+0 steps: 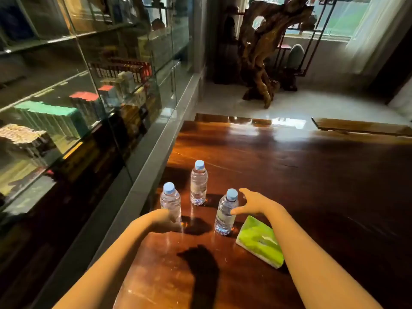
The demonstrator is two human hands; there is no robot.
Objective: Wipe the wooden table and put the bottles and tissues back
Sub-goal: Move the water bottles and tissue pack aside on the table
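The right hand (249,205) is spread wide, thumb and fingers curved around the upper part of the right bottle (225,214) but not yet closed on it — the thumb tip sits at the bottle's shoulder, the fingers arch past the blue cap. The left hand (161,216) reaches to the lower half of the left bottle (171,202); its fingers are hidden behind and beside the plastic, so I cannot tell whether it grips or only touches.

Taking the right bottle as the landmark: the left bottle stands to its left, a clear gap between them; the far bottle (198,184) stands beyond and slightly left, upright like the others; the green tissue pack (259,240) lies flat just to its right and nearer the person, partly under the right forearm. All rest on the wooden table (289,175), close to its left edge by the glass cabinet (89,85).

The step looks like taking a bottle in each hand. Done well, each grip should close around the body below the shoulder — not the cap — and lift straight up, so the neighbours and the tissues are not knocked.
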